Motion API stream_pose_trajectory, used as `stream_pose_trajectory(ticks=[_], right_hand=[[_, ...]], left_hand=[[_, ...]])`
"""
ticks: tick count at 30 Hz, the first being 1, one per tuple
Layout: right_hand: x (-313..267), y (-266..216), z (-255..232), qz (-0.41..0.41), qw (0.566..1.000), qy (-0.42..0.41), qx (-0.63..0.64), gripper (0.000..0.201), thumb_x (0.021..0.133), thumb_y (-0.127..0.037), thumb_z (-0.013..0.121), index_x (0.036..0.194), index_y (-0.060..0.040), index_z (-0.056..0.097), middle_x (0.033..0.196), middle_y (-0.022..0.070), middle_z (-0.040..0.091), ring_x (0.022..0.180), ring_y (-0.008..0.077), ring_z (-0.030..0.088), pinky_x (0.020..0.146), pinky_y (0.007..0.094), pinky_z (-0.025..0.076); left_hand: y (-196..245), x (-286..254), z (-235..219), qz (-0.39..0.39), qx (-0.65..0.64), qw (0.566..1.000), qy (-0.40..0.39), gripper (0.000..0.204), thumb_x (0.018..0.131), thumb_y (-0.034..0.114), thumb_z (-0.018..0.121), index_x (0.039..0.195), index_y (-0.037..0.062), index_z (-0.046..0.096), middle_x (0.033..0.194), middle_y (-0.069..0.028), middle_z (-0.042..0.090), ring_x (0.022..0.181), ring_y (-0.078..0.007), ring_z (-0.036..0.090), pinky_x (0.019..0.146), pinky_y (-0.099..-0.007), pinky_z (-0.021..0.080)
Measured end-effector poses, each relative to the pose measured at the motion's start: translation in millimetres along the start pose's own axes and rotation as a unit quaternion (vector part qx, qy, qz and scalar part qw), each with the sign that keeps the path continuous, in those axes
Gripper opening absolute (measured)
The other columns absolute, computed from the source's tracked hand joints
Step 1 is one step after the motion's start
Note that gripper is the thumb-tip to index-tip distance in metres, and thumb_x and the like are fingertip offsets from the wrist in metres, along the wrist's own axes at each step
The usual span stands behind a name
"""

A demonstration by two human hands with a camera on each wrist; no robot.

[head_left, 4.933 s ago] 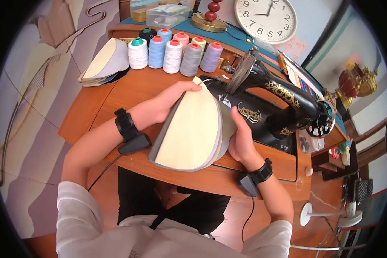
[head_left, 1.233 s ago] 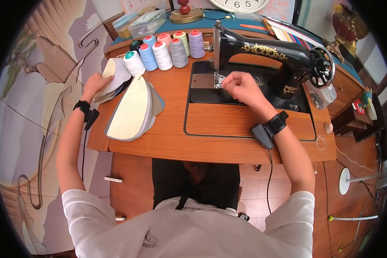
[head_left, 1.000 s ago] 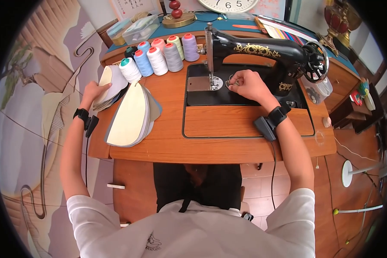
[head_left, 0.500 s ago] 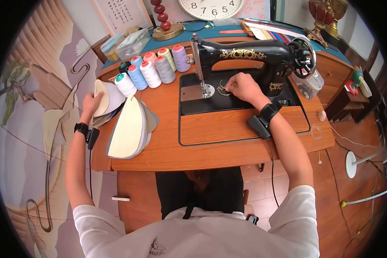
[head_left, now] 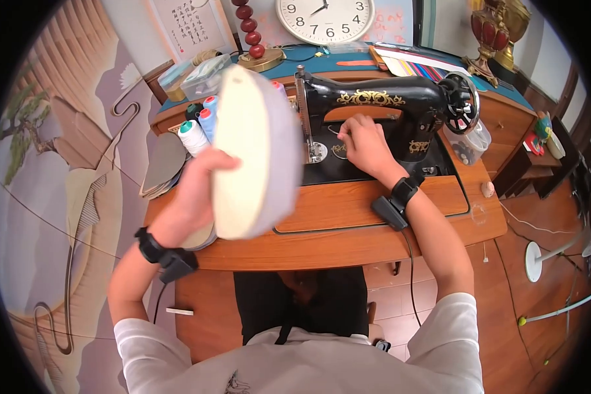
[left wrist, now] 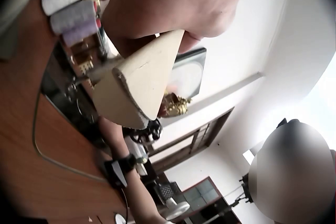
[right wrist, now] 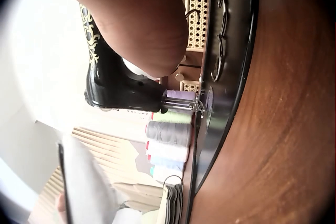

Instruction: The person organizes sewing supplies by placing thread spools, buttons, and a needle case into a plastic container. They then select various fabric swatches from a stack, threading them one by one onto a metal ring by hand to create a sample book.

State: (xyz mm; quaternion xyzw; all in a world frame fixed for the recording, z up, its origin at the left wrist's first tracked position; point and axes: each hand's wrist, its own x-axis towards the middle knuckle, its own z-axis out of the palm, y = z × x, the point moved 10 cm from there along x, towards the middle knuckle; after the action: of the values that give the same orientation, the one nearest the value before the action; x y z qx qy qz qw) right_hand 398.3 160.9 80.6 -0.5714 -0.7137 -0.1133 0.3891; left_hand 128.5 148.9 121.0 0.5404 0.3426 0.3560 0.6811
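My left hand (head_left: 197, 190) grips cream and lavender half-oval sheets (head_left: 243, 151), raised over the table's left half, with a hole near their tip. In the left wrist view the cream sheet (left wrist: 147, 71) looks bent. My right hand (head_left: 368, 148) is over the black sewing machine's (head_left: 368, 92) bed. Its fingertips pinch a thin, curved open metal ring (right wrist: 193, 14). Another opened ring (right wrist: 221, 40) lies on the bed below. A ringed stack of sheets (right wrist: 173, 203) stands on the table, mostly hidden behind the raised sheets in the head view.
A pile of grey sheets (head_left: 161, 164) lies at the table's left edge. Thread spools (head_left: 194, 134) stand behind it, partly covered by the raised sheets. A clear box of dark discs (head_left: 469, 141) sits right of the machine, below its handwheel (head_left: 463, 102).
My left hand has lifted the cream and lavender sheets off the left pile and brought them rightward, exposing grey sheets. My right hand has lifted an open ring slightly from the machine bed.
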Motion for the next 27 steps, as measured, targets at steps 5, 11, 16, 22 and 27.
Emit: stream_pose_trajectory(ticks=[5,11,16,22,27], right_hand=[[-0.4,6.7,17.6,0.054,0.992,-0.067,0.091,0.009,0.092,-0.009,0.063,0.092,-0.0020,0.057,0.095,0.0199,0.066,0.089,0.0392,0.064,0.081,0.0476,0.045],[0.2,2.7,13.5,0.056,0.985,-0.059,0.153,0.008,0.093,-0.005,0.059,0.094,0.0006,0.054,0.093,0.0220,0.065,0.091,0.0435,0.064,0.076,0.0485,0.050],[-1.3,-3.9,19.8,0.080,0.968,-0.096,0.217,0.008,0.094,-0.006,0.058,0.095,0.0022,0.056,0.081,0.0218,0.066,0.077,0.0391,0.066,0.070,0.0432,0.051],[-5.2,-18.4,28.9,0.079,0.961,-0.146,0.219,0.019,0.094,-0.013,0.063,0.093,0.0047,0.068,0.074,0.0194,0.067,0.064,0.0255,0.064,0.063,0.0365,0.050],[-7.0,-16.3,33.5,0.087,0.963,-0.129,0.221,0.021,0.095,-0.015,0.064,0.093,0.0035,0.072,0.074,0.0160,0.069,0.063,0.0184,0.062,0.061,0.0336,0.049]], left_hand=[[-69.5,17.6,62.3,-0.080,-0.050,0.991,-0.091,0.058,0.073,0.005,0.053,0.131,0.0000,0.051,0.114,-0.0133,0.064,0.101,-0.0248,0.067,0.089,-0.0371,0.057],[-111.9,59.6,74.8,-0.101,-0.069,0.984,-0.130,0.054,0.072,-0.001,0.048,0.126,0.0025,0.045,0.109,-0.0110,0.058,0.096,-0.0245,0.063,0.085,-0.0388,0.056],[-103.6,62.4,54.6,-0.094,0.072,0.992,-0.049,0.058,0.087,0.010,0.056,0.140,0.0056,0.034,0.119,-0.0094,0.057,0.108,-0.0224,0.062,0.093,-0.0411,0.054],[-119.3,77.0,42.3,-0.197,0.101,0.970,-0.105,0.042,0.101,0.024,0.053,0.135,0.0025,0.046,0.123,-0.0125,0.065,0.107,-0.0220,0.070,0.082,-0.0378,0.063],[-136.0,84.7,40.2,-0.229,0.078,0.961,-0.131,0.041,0.101,0.027,0.053,0.132,0.0013,0.049,0.118,-0.0110,0.067,0.102,-0.0222,0.072,0.080,-0.0370,0.063]])
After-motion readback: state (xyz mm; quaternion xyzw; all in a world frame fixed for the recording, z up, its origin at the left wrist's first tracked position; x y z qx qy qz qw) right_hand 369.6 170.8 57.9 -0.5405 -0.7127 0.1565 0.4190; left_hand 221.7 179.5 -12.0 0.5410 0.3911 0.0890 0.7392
